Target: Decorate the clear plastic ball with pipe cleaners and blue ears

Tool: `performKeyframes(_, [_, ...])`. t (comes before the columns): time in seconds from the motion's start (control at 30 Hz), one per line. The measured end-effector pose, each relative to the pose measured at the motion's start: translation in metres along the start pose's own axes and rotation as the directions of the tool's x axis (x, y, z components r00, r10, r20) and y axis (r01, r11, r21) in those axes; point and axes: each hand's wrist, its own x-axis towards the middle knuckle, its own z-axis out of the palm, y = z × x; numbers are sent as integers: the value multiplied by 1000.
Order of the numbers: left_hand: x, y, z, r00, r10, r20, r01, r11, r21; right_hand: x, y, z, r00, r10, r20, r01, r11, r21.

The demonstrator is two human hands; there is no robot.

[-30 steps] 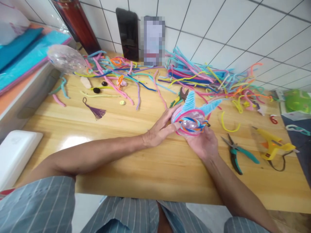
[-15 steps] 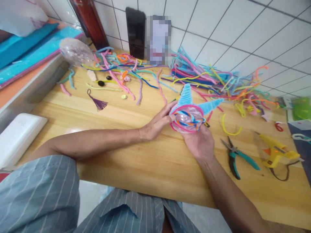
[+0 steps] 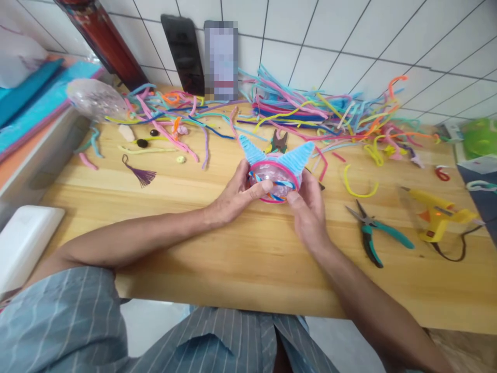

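Between my two hands is a rounded pipe-cleaner craft with a clear, shiny middle, a pink rim and two light blue pointed ears on top. A twisted strand of blue, orange and light blue pipe cleaner lies across its front. My left hand grips the left side, its thumb pressed on the front over the strand. On the right side my right hand holds the craft, thumb at the lower front edge. The fingers behind the craft are partly hidden. Just behind the ears, cutting pliers lie on the table.
Loose pipe cleaners are heaped along the tiled wall, with two phones leaning there. Long-nose pliers and a yellow glue gun lie at right. A purple tassel and a white box are at left.
The craft has turned upright to face me and shifted left in view. My right hand has moved from beneath it to its right side; my left thumb has slid across the front.
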Motion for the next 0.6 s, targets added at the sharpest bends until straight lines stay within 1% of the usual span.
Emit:
performKeyframes(0.07, [-1,-2,1,999,-24,-30,23,1000,-13,-4,-4,3,1000,-24,19,25,998,-50])
performKeyframes(0.2, [-2,-11,-2,998,-29,-52,27,999,-26,-9,-11,4,996,-4,94,11,997,-76])
performKeyframes(0.3, [-3,-15,-1,999,-36,-23,34,997,-71,-7,-13,3,998,-6,69,11,998,-63])
performKeyframes(0.4, [-2,-21,-2,1000,-22,6,22,998,-52,-3,-10,2,999,-3,42,5,999,-51])
performKeyframes(0.47, [1,-25,-7,999,28,-16,-27,1000,5,1,-7,2,1000,5,25,-4,1000,-28])
performKeyframes(0.53, [7,-27,-15,986,130,-109,-121,989,85,3,-4,3,1000,22,6,-22,1000,1])
performKeyframes(0.57, [10,-26,-20,965,201,-170,-179,974,139,4,-3,2,999,32,-2,-32,999,10])
performKeyframes(0.6, [12,-23,-24,930,288,-228,-242,947,212,5,-2,2,999,39,-4,-39,999,13])
